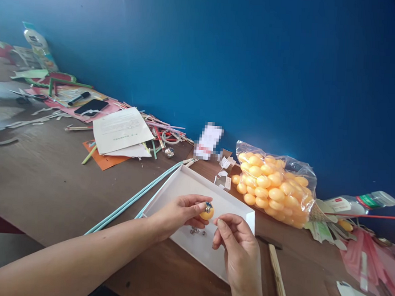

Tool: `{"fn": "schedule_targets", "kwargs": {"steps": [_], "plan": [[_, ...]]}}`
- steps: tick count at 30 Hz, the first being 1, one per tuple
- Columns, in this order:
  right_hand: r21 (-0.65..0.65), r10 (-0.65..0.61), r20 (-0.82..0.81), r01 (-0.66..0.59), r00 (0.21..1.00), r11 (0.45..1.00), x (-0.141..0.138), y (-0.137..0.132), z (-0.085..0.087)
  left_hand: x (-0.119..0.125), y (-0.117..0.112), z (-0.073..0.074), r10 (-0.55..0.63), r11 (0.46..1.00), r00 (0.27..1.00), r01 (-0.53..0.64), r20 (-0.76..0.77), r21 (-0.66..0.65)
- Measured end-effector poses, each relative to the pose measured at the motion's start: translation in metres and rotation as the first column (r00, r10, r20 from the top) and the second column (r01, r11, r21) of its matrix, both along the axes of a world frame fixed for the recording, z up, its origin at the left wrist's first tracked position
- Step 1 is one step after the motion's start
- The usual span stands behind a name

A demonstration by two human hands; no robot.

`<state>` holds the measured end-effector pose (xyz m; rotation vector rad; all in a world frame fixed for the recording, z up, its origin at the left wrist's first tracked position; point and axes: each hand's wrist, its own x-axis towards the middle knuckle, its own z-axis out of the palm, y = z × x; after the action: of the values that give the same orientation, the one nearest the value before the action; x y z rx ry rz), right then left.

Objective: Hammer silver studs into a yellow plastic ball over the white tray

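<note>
Pinched between the thumb and fingers of my left hand (183, 212) is an orange ball (207, 213) with a shiny metallic piece on its top. My right hand (237, 239) is close by on the right, its thumb and index finger pressed together. Whatever they hold, if anything, is too small to make out. Both hands are above a shallow white tray (168, 182). Several small metallic beads (197, 231) lie in the tray beneath my hands.
Right of the tray rests a hammer (277, 273). Behind stands a clear bag of orange balls (272, 184), beside a plastic bottle (358, 202). Pale blue rods (134, 197) lie at the tray's left. Papers (121, 130), a phone (91, 107) and scissors (28, 95) are farther left, near another person's arm.
</note>
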<state>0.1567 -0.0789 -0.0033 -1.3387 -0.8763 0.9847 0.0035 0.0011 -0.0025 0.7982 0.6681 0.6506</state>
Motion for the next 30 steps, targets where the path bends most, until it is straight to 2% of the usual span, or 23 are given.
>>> {"fn": "schedule_targets", "kwargs": {"steps": [7, 18, 30], "plan": [[-0.017, 0.135, -0.093, -0.137, 0.986, 0.99, -0.0031, 0.0019, -0.0082, 0.0002, -0.0013, 0.0013, -0.02, 0.999, 1.0, 0.021, -0.021, 0.033], [-0.035, 0.114, -0.378, -0.137, 0.919, 0.99, -0.0028, 0.0067, -0.0052, -0.0015, -0.0017, 0.0032, -0.032, 0.994, 0.997, 0.039, -0.068, 0.105], [-0.051, 0.108, -0.417, -0.142, 0.902, 0.989, -0.0035, 0.0062, -0.0047, -0.0012, -0.0015, 0.0038, -0.038, 0.981, 0.993, 0.058, -0.108, 0.183]]}}
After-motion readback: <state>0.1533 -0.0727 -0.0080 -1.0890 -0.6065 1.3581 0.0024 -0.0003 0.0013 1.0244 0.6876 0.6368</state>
